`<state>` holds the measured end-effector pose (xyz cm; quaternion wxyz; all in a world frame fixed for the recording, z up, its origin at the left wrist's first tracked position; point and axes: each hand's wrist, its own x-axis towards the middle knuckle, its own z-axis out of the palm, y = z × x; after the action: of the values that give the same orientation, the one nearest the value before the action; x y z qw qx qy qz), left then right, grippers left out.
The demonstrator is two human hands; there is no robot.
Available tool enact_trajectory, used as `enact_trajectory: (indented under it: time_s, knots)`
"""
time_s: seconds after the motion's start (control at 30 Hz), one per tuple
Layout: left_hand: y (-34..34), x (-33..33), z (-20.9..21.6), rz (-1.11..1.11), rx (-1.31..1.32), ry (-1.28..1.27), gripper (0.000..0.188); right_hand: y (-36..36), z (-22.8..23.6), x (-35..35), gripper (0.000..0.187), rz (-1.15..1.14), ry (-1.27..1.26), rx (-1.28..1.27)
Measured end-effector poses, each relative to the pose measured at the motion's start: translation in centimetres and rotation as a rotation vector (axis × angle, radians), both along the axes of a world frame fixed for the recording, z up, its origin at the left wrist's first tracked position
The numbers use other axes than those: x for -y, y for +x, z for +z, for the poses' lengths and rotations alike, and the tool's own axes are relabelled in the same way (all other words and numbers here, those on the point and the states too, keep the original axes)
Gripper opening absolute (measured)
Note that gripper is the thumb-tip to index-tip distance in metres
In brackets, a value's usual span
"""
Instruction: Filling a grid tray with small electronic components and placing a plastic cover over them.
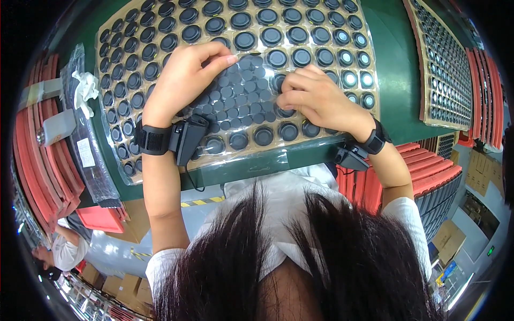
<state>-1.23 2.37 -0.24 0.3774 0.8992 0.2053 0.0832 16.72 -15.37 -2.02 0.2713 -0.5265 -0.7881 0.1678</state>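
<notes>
A clear sheet of dark grey round stickers (239, 95) lies over a large tray of black round parts (264, 136). My left hand (187, 75) pinches the sheet's far edge between thumb and forefinger. Just right of those fingertips a dark oval piece (251, 54) shows at the edge. My right hand (316, 99) is at the sheet's right side, over the black parts. Its fingers are curled and pressed together, and what they hold, if anything, is hidden. Some parts at the tray's right have pale, shiny round tops (349, 79).
The tray rests on a green table (393, 64). A second filled tray (441, 69) stands at the right. Red trays are stacked at the left (40, 155) and lower right (423, 171). A crumpled white glove (85, 91) lies on plastic bags (88, 152). Another person (69, 249) is at the lower left.
</notes>
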Motion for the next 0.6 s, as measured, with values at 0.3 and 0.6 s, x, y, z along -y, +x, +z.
enact_trajectory:
  time_s: [0.3, 0.6]
  knots:
    - [-0.01, -0.02, -0.06, -0.001, 0.052, 0.001, 0.020, 0.01, -0.02, 0.02, 0.016, -0.007, -0.017, -0.027]
    - [0.06, 0.13, 0.20, 0.009, 0.040, -0.003, 0.019, 0.09, 0.23, 0.10, 0.015, -0.012, -0.031, -0.070]
